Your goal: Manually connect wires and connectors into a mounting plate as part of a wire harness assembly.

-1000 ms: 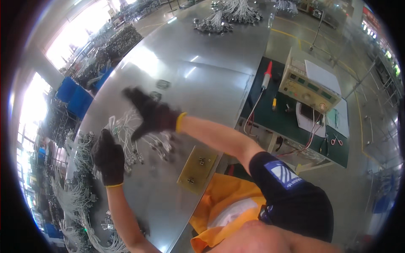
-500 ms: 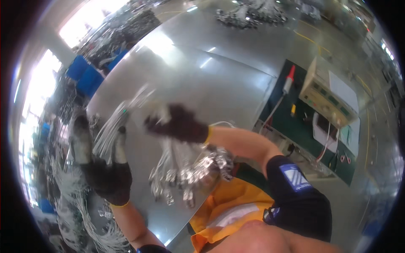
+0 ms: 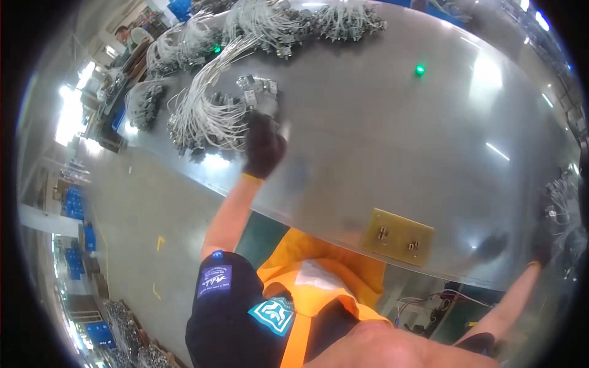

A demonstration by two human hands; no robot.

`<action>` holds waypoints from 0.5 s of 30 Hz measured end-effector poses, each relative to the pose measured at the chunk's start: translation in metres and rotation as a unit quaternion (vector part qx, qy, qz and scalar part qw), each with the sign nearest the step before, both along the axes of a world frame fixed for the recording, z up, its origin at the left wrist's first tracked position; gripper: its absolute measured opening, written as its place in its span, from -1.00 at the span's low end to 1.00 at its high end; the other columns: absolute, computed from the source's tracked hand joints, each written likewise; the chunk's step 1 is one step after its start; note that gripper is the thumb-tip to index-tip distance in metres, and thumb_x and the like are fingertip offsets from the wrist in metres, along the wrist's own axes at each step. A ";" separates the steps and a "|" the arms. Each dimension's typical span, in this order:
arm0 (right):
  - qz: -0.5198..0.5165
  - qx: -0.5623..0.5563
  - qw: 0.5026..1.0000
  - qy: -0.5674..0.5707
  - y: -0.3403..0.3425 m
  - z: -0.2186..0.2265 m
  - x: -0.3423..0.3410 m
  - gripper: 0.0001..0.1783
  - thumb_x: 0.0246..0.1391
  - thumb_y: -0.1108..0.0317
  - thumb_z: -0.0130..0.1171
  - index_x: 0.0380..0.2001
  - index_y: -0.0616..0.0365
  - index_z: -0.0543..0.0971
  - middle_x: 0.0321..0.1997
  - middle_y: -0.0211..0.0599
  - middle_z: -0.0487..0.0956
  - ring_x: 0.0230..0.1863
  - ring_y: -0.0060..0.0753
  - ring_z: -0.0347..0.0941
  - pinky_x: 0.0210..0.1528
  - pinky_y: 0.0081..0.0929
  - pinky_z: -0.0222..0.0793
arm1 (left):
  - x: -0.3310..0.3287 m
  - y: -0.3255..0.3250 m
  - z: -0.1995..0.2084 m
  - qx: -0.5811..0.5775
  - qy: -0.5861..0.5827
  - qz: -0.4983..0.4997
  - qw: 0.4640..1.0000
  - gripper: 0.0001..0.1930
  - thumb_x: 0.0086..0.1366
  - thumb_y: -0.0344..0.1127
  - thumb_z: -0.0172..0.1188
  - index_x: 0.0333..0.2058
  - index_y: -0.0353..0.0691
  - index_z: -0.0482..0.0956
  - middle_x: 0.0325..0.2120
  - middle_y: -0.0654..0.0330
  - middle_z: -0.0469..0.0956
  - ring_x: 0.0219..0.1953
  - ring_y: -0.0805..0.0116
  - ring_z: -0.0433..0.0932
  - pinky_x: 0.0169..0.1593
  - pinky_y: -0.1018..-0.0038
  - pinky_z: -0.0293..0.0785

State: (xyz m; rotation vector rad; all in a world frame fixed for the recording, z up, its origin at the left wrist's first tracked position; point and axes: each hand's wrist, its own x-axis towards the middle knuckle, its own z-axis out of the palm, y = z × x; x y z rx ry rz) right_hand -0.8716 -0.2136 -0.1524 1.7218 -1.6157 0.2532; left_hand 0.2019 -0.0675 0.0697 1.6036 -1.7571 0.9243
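Observation:
My left hand (image 3: 265,146), in a dark glove with light fingertips, is closed at the near side of a wire pile. Its fingers are mostly hidden behind the back of the hand. Small shiny metal connectors (image 3: 257,91) show just past the knuckles. Beside them a thick bundle of white wires (image 3: 208,113) lies curved on the metal table (image 3: 374,135). Far to the right, my right hand (image 3: 542,246) reaches to the dim edge of the view, close to another heap of white wires (image 3: 561,205). Its fingers are too dark to make out.
More white wire bundles (image 3: 264,24) line the table's far left edge. A yellowish plate (image 3: 399,236) with small metal fittings sits at the near edge. Cables (image 3: 429,303) hang below the table. At far left a person (image 3: 132,37) is by a bench.
The view has swung to another stretch of the table, with wire bundles at left and the yellowish plate in front. My left hand is now by a wire pile; my right arm has stretched far right.

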 end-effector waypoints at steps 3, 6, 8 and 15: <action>-0.080 -0.031 0.996 -0.012 0.129 0.022 -0.002 -0.48 0.32 0.05 -0.09 0.07 0.27 0.51 0.12 0.07 0.53 0.16 0.00 0.44 0.18 -0.22 0.33 | 0.092 -0.038 0.014 -0.118 -0.065 0.052 0.990 -0.31 0.13 -0.28 0.26 0.20 -0.41 0.24 0.17 -0.23 0.29 0.24 -0.22 0.26 0.35 0.05 0.12; -0.221 0.102 0.930 -0.276 0.119 0.039 0.274 -0.49 0.31 0.06 -0.08 0.07 0.26 0.51 0.12 0.05 0.53 0.14 0.08 0.44 0.18 -0.19 0.34 | 0.127 -0.004 0.129 0.036 -0.012 0.244 0.969 -0.41 0.13 -0.10 0.26 0.04 -0.36 0.36 0.02 -0.21 0.44 0.10 -0.20 0.37 0.16 0.02 0.33; -0.239 0.057 0.931 -0.271 0.145 0.068 0.261 -0.51 0.31 0.08 -0.09 0.05 0.26 0.53 0.11 0.05 0.54 0.13 0.07 0.45 0.18 -0.19 0.35 | 0.163 -0.017 0.086 0.118 0.060 0.261 0.956 -0.44 0.14 -0.11 0.24 0.03 -0.32 0.38 -0.03 -0.22 0.47 0.05 -0.19 0.42 0.11 0.05 0.36; -0.064 0.114 0.945 -0.299 0.120 0.076 0.369 -0.59 0.23 0.25 -0.03 0.00 0.29 0.57 0.04 0.01 0.59 0.06 0.01 0.51 0.13 -0.29 0.39 | 0.080 -0.014 0.073 0.128 0.077 0.094 0.984 -0.58 0.12 -0.28 0.18 -0.03 -0.27 0.48 -0.20 -0.02 0.58 -0.21 0.00 0.59 -0.13 0.20 0.54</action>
